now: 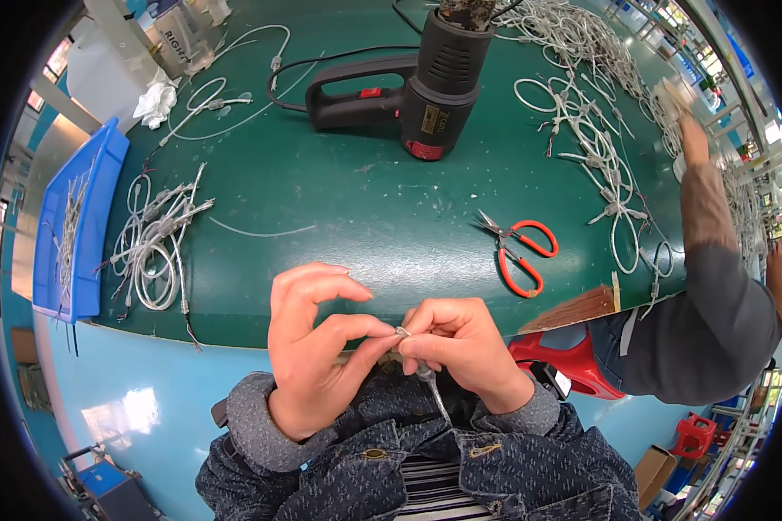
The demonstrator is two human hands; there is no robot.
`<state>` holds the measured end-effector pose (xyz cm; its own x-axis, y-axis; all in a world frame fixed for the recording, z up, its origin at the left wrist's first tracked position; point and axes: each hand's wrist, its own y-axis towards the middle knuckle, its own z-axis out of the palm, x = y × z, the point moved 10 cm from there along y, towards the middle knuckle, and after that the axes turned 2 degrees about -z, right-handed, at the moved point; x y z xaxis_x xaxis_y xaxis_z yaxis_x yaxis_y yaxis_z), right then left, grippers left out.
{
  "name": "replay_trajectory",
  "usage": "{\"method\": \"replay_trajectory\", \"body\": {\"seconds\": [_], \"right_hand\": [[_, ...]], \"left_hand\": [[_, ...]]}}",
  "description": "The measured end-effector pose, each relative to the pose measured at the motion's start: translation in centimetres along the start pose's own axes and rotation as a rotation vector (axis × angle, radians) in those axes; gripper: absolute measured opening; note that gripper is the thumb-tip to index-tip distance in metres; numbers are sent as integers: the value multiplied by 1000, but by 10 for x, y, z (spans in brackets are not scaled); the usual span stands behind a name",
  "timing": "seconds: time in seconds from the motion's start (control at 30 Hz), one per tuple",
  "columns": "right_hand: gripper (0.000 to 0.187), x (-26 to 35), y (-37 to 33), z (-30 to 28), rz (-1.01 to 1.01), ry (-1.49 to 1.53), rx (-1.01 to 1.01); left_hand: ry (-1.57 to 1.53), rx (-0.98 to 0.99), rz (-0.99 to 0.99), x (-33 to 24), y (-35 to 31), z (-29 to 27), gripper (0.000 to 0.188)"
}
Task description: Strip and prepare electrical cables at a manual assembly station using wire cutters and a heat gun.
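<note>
My left hand (317, 339) is closed in a pinch, thumb and forefinger on the tip of a grey cable (437, 398), its other fingers raised and curled. My right hand (460, 343) grips the same cable just beside that tip. A small pale end piece shows between the two hands; its detail is too small to make out. From under the right hand the cable, with a grey lump on it, runs down toward my jacket. Both hands are at the near edge of the green tabletop (356, 204). Scissors (521, 260) with orange-red handles lie partly spread beyond my right hand.
A black heat gun (443, 95) stands at the far middle, its cord trailing left. Coiled cables (156, 239) and a blue tray (109, 208) of wires are at left. More cables (613, 165) are heaped at right, where a co-worker's arm (704, 208) reaches across.
</note>
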<state>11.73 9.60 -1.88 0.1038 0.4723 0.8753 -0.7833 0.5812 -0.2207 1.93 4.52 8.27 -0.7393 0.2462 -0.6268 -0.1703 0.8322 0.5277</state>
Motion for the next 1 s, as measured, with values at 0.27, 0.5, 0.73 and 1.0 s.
{"method": "replay_trajectory", "body": {"seconds": [0.27, 0.5, 0.73, 1.0], "right_hand": [[5, 0, -4, 15, 75, 248, 109], [6, -12, -4, 2, 114, 218, 61], [9, -11, 7, 16, 20, 306, 148], [12, -13, 3, 11, -47, 352, 158]], "left_hand": [[-130, -20, 70, -6, -3, -1, 20], [-67, -18, 56, -6, -2, 8, 21], [-16, -24, 30, 3, -13, 5, 14], [156, -90, 191, -41, 1, 5, 13]]}}
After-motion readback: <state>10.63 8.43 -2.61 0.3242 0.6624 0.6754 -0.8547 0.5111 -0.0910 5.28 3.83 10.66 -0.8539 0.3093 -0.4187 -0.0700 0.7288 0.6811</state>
